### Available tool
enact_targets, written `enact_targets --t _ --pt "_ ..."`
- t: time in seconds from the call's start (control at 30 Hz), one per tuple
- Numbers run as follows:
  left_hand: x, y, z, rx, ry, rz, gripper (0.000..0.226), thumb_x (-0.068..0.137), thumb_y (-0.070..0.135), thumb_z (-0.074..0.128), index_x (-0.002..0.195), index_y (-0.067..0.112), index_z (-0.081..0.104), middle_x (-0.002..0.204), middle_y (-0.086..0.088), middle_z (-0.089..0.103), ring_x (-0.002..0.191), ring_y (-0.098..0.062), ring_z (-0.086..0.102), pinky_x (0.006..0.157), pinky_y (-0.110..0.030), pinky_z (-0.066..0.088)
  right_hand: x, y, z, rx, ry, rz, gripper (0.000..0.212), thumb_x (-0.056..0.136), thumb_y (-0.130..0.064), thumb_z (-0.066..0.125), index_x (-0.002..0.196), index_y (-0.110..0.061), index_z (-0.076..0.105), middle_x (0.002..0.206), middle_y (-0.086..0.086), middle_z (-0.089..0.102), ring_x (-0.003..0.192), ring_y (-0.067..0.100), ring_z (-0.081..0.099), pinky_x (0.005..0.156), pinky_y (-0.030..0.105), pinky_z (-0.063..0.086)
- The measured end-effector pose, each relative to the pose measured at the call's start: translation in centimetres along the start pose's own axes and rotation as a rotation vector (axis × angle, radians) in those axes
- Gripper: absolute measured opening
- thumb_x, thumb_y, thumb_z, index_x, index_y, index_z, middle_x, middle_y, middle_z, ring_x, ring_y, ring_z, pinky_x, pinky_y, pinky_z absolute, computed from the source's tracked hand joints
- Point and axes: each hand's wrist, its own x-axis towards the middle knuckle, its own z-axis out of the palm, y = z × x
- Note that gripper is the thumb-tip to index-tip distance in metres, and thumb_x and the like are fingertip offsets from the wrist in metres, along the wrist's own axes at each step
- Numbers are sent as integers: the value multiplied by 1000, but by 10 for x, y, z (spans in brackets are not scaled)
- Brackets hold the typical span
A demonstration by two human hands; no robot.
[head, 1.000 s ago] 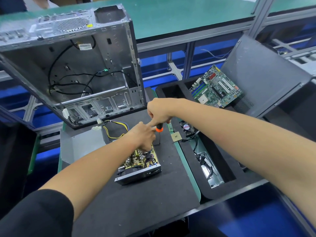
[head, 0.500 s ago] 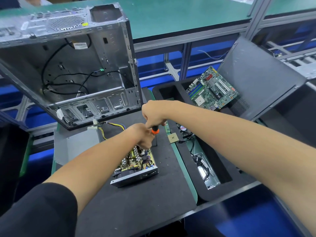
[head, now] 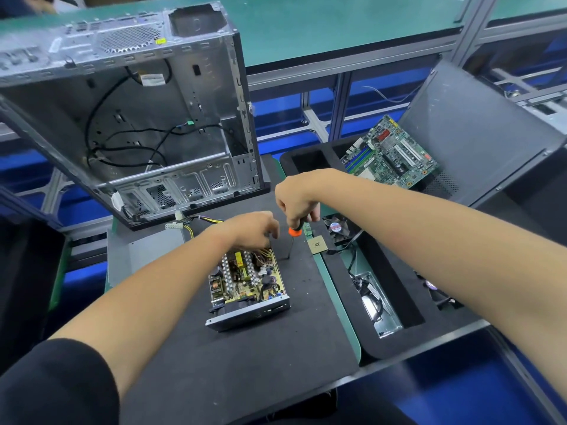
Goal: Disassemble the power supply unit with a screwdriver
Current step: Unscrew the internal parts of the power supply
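The power supply unit (head: 248, 288) lies with its cover off on a black foam mat (head: 233, 357), its long axis running from the near metal end panel away toward the open computer case (head: 129, 111). Its yellow-brown circuit board faces up, crowded with finned heat sinks, coils and capacitors; a bundle of yellow and black wires (head: 199, 223) trails from its far end to a white connector.

The left hand (head: 250, 230) rests over the far end of the board with fingers curled down among the wires; whether they pinch anything cannot be told. The right hand (head: 296, 199) grips the screwdriver (head: 294, 233) from above, fingers wrapped round the handle. The tool stands nearly upright, orange collar just below the fist, thin shaft pointing down, its tip at the mat just beside the unit's far right corner.

To the right, a small square processor chip (head: 316, 244) sits at the mat's edge. Beyond it a black foam tray (head: 395, 302) holds a cooling fan (head: 336, 227) and metal parts. A green motherboard (head: 391, 154) leans against a grey side panel (head: 478, 133). A grey metal cover (head: 144, 256) lies left of the unit. Behind stands a green-topped workbench (head: 337, 26) on aluminium framing, with blue flooring below.
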Motion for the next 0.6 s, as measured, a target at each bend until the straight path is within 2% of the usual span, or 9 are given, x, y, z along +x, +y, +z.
enact_targets --t 0.1,0.23,0.3,0.4,0.6 --pt "-2 -6 2 -38 26 8 27 84 15 59 110 21 62 106 0 53 97 -20 55 84 -33 46 1 -2 2 -1 12 4 16 83 -15 68 83 0 66 66 12 67 41 19 60 43 21 49" --pt "-7 -9 7 24 38 -50 25 86 19 52 109 24 60 109 2 62 99 -21 57 85 -37 49 1 -1 -6 63 91 -10 18 84 -16 67 75 -1 64 58 9 64 40 17 57 40 20 47" --pt "-9 -10 9 -31 0 -97 28 85 15 49 108 23 61 103 1 64 93 -20 56 82 -33 48 1 -2 -10 100 122 -23 19 85 -16 67 73 -1 62 53 7 62 35 14 55 39 19 44" --pt "-10 -9 10 -88 5 -121 31 82 11 50 107 22 63 93 4 59 87 -18 52 76 -29 43 1 -6 -11 110 129 -36 20 84 -16 67 72 -2 61 54 7 62 37 16 55 41 20 45" --pt "-11 -9 13 -122 30 -150 31 80 12 51 106 24 63 95 1 58 90 -22 54 82 -37 50 3 -14 -5 73 119 -46 21 86 -17 67 71 -4 60 57 8 62 45 20 59 44 22 48"
